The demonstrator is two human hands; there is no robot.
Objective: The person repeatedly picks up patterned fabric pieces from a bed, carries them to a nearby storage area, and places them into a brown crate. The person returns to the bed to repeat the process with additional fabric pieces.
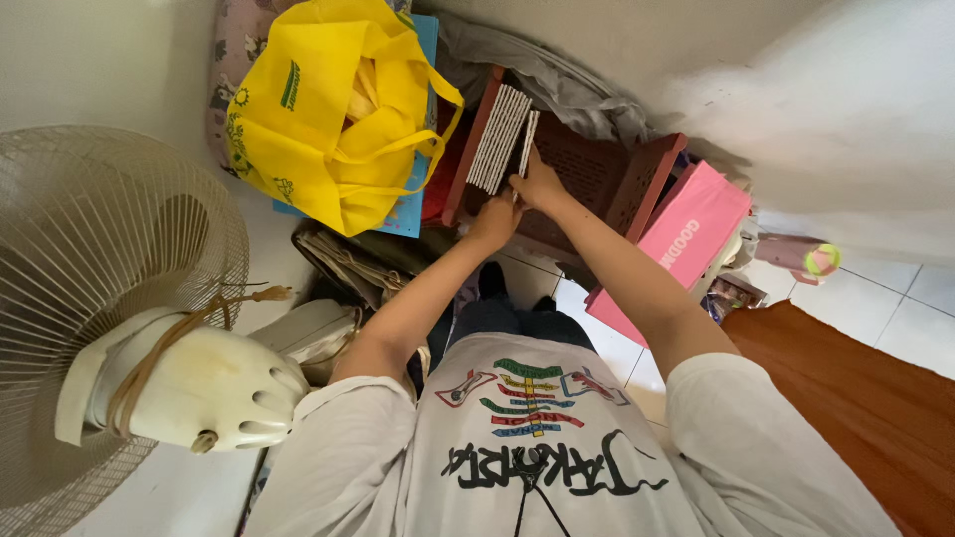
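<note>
One electric fan [109, 318], cream in colour and the largest item, is seen at the left with its motor housing tied round with cord; it is set close beside the left arm. One brown mat or board [875, 408] is laid on the tiled floor at lower right. One yellow tote bag [338, 119], stuffed full, is leaned against the wall just left of the crate. One dark red plastic crate [607, 174] is placed ahead of the person against the wall, with one grey cloth [557, 75] draped behind it. One pink paper bag [681, 244] is propped against the crate's right side. One heap of bags and folded papers [343, 264] is lodged under the yellow tote.

One stack of thin white books [497, 139] is stood on edge at the crate's left end. One further thin book [528, 144] is held upright just right of the stack by the right hand [537, 184], fingers closed on its lower edge. The left hand [494, 221] is positioned just below, at the stack's lower end; its finger state cannot be told.
</note>
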